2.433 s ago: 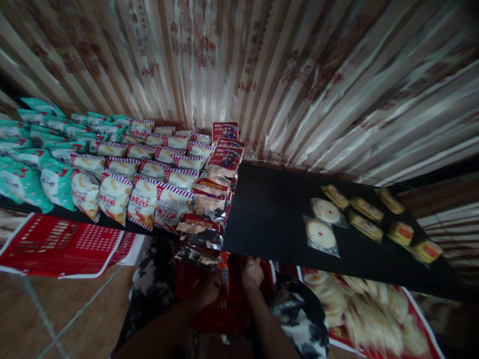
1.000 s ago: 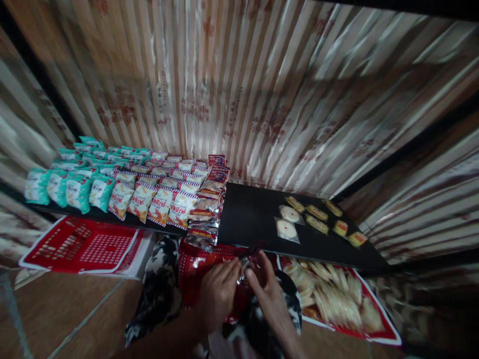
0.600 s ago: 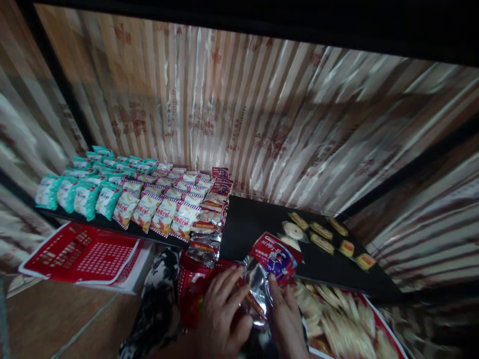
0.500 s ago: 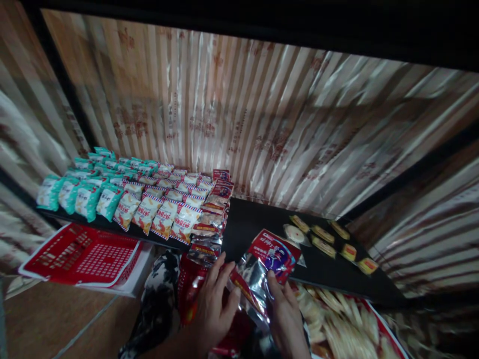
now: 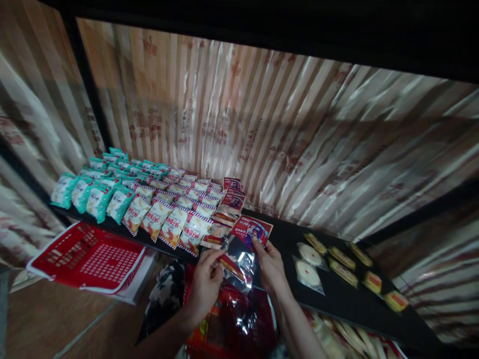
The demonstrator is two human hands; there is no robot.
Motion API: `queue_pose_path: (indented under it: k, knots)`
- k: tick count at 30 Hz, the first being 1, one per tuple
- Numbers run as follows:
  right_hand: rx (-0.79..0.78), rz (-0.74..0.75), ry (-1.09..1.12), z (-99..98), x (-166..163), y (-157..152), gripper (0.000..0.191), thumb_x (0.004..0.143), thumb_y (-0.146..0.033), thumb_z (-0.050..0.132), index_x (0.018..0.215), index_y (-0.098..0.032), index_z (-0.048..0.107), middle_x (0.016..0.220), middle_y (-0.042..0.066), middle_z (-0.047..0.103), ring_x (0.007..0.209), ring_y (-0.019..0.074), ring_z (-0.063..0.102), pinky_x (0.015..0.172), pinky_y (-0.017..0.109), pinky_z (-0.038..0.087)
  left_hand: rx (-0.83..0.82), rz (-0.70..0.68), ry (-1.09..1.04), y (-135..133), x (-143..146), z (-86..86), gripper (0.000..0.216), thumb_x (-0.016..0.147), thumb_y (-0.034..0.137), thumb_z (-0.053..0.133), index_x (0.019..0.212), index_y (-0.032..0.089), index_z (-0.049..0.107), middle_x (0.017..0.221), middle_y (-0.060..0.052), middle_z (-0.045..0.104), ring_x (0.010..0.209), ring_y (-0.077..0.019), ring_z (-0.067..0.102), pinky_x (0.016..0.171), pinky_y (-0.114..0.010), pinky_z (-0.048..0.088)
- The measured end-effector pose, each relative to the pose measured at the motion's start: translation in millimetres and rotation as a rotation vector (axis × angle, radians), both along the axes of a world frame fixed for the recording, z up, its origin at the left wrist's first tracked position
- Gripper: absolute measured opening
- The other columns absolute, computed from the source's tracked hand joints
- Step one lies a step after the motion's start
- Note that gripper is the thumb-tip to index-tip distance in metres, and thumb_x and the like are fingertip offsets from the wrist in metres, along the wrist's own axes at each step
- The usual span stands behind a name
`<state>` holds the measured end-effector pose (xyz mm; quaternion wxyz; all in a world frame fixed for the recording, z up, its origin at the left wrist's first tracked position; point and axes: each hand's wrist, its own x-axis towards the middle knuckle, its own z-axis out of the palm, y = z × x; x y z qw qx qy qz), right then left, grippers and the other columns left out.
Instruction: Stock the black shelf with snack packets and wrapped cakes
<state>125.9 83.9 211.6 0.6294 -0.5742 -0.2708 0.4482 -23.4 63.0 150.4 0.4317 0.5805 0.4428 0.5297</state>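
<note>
Both of my hands are on a red and silver snack packet (image 5: 243,234), tilted over the black shelf's front edge. My left hand (image 5: 205,279) has its fingers closed at the packet's lower left corner. My right hand (image 5: 270,264) grips its right edge, thumb on the front. Just left of it lies a row of similar dark red packets (image 5: 232,200), partly hidden by the held one. Beside that row are white packets with striped tops (image 5: 172,224). Below my hands sits a red basket (image 5: 194,344) with shiny red packets (image 5: 243,314) in it.
Teal packets (image 5: 98,200) stand at the shelf's left end. To the right on the black shelf (image 5: 273,284) lie two round white items (image 5: 307,274) and several yellow packs (image 5: 342,271). A red basket (image 5: 108,259) is at lower left. A dark post (image 5: 84,75) rises behind.
The packet has moved left, towards the row of dark red packets. My left hand, apart from it with fingers spread before, has closed on its corner. The view has shifted slightly.
</note>
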Motion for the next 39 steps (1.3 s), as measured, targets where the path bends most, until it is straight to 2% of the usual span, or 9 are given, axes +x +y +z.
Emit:
queue_pose_path:
  k: [3, 8, 14, 17, 22, 27, 30, 33, 39]
  knots:
    - [0.018, 0.016, -0.114, -5.7, -0.6, 30.0, 0.046, 0.052, -0.051, 0.074, 0.081, -0.017, 0.061, 0.067, 0.002, 0.07, 0.06, 0.0197, 0.064, 0.058, 0.031, 0.049, -0.007, 0.026, 0.023, 12.9, -5.2, 2.0, 0.03, 0.081, 0.017, 0.046, 0.106, 0.021, 0.063, 0.114, -0.008, 0.055, 0.102, -0.0171, 0.057, 0.083, -0.029, 0.053]
    - [0.002, 0.072, -0.379, -15.9, -4.1, 67.3, 0.04, 0.06, -0.048, 0.065, 0.083, -0.015, 0.064, 0.07, 0.004, 0.07, 0.062, 0.0191, 0.062, 0.059, 0.03, 0.047, 0.041, 0.14, 0.104, 25.2, -9.6, -4.0, 0.028, 0.082, 0.019, 0.046, 0.104, 0.021, 0.064, 0.119, -0.008, 0.054, 0.112, -0.0203, 0.052, 0.096, -0.036, 0.046]
    - [-0.031, 0.156, -0.683, -21.8, -5.4, 91.5, 0.034, 0.069, -0.044, 0.054, 0.085, -0.015, 0.064, 0.074, 0.005, 0.07, 0.066, 0.0201, 0.062, 0.062, 0.031, 0.047, 0.04, 0.132, 0.151, 29.6, -9.9, -13.9, 0.033, 0.079, 0.013, 0.043, 0.103, 0.019, 0.065, 0.118, -0.009, 0.057, 0.113, -0.0201, 0.053, 0.099, -0.037, 0.044]
    - [-0.074, 0.146, -0.856, -22.4, -6.5, 99.1, 0.034, 0.072, -0.038, 0.051, 0.095, -0.015, 0.062, 0.083, 0.008, 0.07, 0.074, 0.0218, 0.063, 0.068, 0.032, 0.047, 0.036, 0.134, 0.188, 32.3, -10.4, -16.0, 0.034, 0.078, 0.014, 0.042, 0.104, 0.017, 0.065, 0.116, -0.011, 0.059, 0.111, -0.0214, 0.054, 0.099, -0.039, 0.045]
    - [-0.09, 0.102, -1.047, -21.2, -12.6, 102.5, 0.054, 0.073, -0.032, 0.052, 0.125, -0.016, 0.046, 0.095, 0.01, 0.068, 0.084, 0.0237, 0.064, 0.072, 0.033, 0.046, 0.063, 0.146, 0.236, 36.1, -12.0, -19.6, 0.036, 0.077, 0.013, 0.042, 0.104, 0.018, 0.064, 0.114, -0.009, 0.06, 0.11, -0.021, 0.055, 0.098, -0.039, 0.046]
    - [-0.106, 0.077, -1.131, -26.4, -14.5, 100.5, 0.068, 0.075, -0.034, 0.052, 0.137, -0.015, 0.03, 0.106, 0.012, 0.064, 0.093, 0.0256, 0.062, 0.077, 0.035, 0.046, 0.099, 0.177, 0.256, 34.8, -11.9, -24.2, 0.034, 0.077, 0.015, 0.043, 0.103, 0.019, 0.064, 0.115, -0.009, 0.059, 0.111, -0.0221, 0.054, 0.099, -0.041, 0.044]
    - [-0.056, 0.081, -1.19, -30.8, -12.4, 101.3, 0.057, 0.076, -0.034, 0.05, 0.129, -0.015, 0.043, 0.108, 0.013, 0.062, 0.097, 0.0251, 0.06, 0.08, 0.034, 0.046, 0.096, 0.167, 0.275, 35.0, -11.4, -25.4, 0.034, 0.077, 0.016, 0.043, 0.104, 0.018, 0.064, 0.117, -0.01, 0.058, 0.112, -0.023, 0.052, 0.099, -0.041, 0.044]
    - [-0.072, 0.085, -1.256, -33.1, -10.5, 102.9, 0.044, 0.078, -0.035, 0.048, 0.116, -0.014, 0.057, 0.106, 0.014, 0.062, 0.095, 0.0249, 0.059, 0.081, 0.035, 0.046, 0.095, 0.164, 0.29, 36.3, -10.5, -25.2, 0.035, 0.077, 0.014, 0.042, 0.104, 0.018, 0.063, 0.117, -0.01, 0.058, 0.112, -0.0229, 0.052, 0.099, -0.041, 0.044]
    - [-0.003, 0.107, -1.365, -41.1, -9.5, 107.0, 0.036, 0.08, -0.033, 0.048, 0.107, -0.016, 0.064, 0.113, 0.012, 0.06, 0.106, 0.0245, 0.053, 0.096, 0.039, 0.037, 0.142, 0.157, 0.341, 34.2, -8.3, -22.6, 0.035, 0.078, 0.013, 0.041, 0.106, 0.018, 0.062, 0.118, -0.01, 0.056, 0.114, -0.0235, 0.05, 0.099, -0.043, 0.044]
